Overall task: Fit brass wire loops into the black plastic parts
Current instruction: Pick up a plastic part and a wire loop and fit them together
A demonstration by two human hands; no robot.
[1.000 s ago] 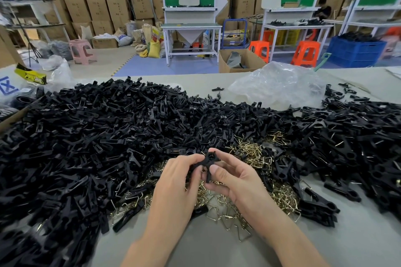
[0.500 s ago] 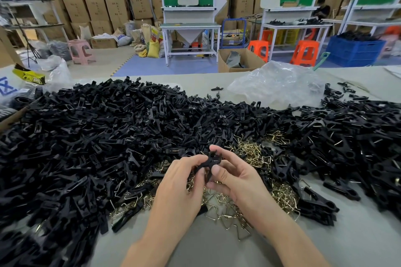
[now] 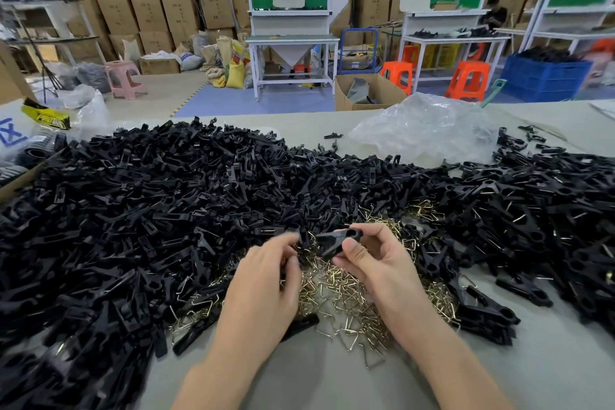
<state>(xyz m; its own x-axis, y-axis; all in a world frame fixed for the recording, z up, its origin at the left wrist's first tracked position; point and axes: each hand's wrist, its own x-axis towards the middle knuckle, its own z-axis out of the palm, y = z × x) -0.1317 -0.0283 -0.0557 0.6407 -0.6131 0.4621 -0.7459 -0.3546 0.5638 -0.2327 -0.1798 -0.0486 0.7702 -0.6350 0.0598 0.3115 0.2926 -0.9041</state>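
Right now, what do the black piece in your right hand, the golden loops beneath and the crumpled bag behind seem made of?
Black piece: likely moulded plastic, matte, with dull highlights along its edges.
Wire loops: metal, brassy or plated, judging by thin bent shapes and bright yellow glints.
Bag: thin clear plastic film, crinkled, glossy, see-through.

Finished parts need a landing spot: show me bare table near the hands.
Bare table lies at the near edge between the left forearm and right forearm, below the brass loops, and at the near right beyond that forearm. Crowded: black parts cover the left, centre and far right.
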